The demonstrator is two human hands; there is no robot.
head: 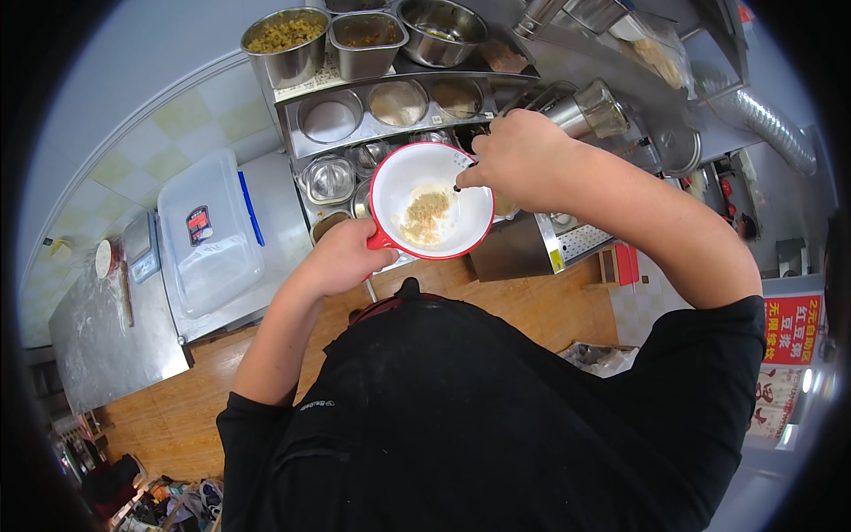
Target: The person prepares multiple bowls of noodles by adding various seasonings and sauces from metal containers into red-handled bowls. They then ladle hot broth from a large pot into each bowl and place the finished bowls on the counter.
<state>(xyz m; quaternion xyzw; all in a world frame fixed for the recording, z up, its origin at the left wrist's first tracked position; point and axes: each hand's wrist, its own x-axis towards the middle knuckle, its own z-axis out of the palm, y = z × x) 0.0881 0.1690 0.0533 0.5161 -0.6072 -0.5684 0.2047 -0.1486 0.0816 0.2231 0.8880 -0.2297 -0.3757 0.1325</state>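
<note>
My left hand (349, 256) grips the red handle of a white enamel-look bowl (392, 179) with a red rim. The bowl is held up in front of me, over the shelf of containers. Inside it lie beige, greenish-brown and orange-tinted powders (425, 213) in a loose heap. Over the bowl's right rim, my right hand (522, 159) has its fingers bent together around something small and dark (472, 165). Most of that thing is hidden by the fingers, so its kind is unclear. A dark bit (457, 189) shows at the fingertip, above the bowl's inside.
Steel tubs of white (330, 118) and beige powder (397, 104) sit in a rack behind the bowl. Above are a tub of yellow diced food (282, 36) and a steel bowl (442, 40). Leftward lie a lidded plastic box (209, 233), scale (141, 249) and rolling pin (126, 292).
</note>
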